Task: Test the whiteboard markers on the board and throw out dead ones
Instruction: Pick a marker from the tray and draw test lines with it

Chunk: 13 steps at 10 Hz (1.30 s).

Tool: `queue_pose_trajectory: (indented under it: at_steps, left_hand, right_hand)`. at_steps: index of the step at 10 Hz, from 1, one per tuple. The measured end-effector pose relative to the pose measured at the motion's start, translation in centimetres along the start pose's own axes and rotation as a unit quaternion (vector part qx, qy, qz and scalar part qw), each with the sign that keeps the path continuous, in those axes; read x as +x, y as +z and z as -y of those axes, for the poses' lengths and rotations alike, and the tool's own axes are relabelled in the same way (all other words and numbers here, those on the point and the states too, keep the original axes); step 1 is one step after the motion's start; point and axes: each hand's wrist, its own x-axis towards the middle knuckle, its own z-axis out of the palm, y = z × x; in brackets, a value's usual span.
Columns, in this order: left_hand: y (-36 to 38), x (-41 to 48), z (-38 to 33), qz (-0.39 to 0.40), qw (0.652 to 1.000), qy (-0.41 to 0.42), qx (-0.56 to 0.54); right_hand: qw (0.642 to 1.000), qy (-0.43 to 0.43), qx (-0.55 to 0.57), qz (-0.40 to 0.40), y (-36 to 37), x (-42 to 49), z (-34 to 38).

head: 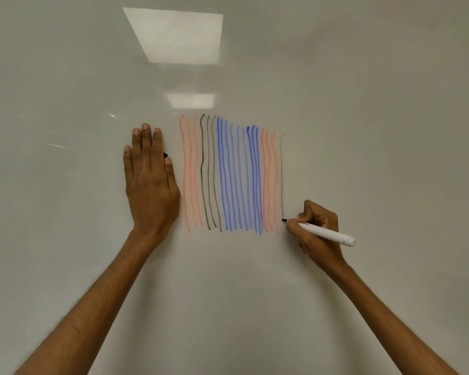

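**White board point(363, 109), close up**

Our right hand point(322, 220) grips a white marker point(329, 235), tip touching the board at the bottom of a faint grey line point(281, 171). Our left hand point(149, 185) lies flat on the board, fingers point(146, 142) straight, beside red, black and blue lines point(228, 171).

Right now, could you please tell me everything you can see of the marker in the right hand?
The whiteboard marker has a slim white barrel that looks like plastic, with small unreadable print near the grip, and a black tip, uncapped. It slants from its blunt end at lower right up to the tip, which touches the whiteboard at the bottom of a faint grey line. The right hand pinches it close to the tip.
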Motion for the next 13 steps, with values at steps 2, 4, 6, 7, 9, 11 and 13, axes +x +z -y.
queue_pose_trajectory:
  at_steps: [2,4,6,7,9,11,13]
  left_hand:
    - [0.0,-0.1,-0.1,0.003,1.000,-0.004,0.001]
    - [-0.2,-0.2,-0.2,0.007,1.000,-0.008,0.000]
    - [-0.3,-0.2,-0.3,0.011,1.000,-0.008,0.000]
    - [-0.2,-0.4,-0.2,0.012,1.000,-0.008,0.000]
    - [-0.2,-0.4,-0.3,0.006,1.000,-0.009,-0.007]
    - [0.0,-0.5,-0.2,0.005,1.000,-0.010,-0.004]
    - [0.0,-0.5,-0.2,0.002,1.000,-0.011,-0.005]
  right_hand:
    - [0.999,0.036,-0.019,0.033,-1.0,-0.7,-0.5]
    - [0.995,0.036,0.092,0.016,-1.1,1.2,1.0]
    - [0.990,-0.034,0.133,-0.026,-0.6,8.1,4.3]
    - [0.988,-0.059,0.131,-0.060,0.0,10.5,5.2]
    - [0.985,-0.069,0.108,-0.115,0.8,11.3,5.0]
    - [0.986,-0.059,0.092,-0.126,1.0,11.7,4.8]
    - [0.989,-0.064,0.066,-0.116,1.2,11.4,4.6]
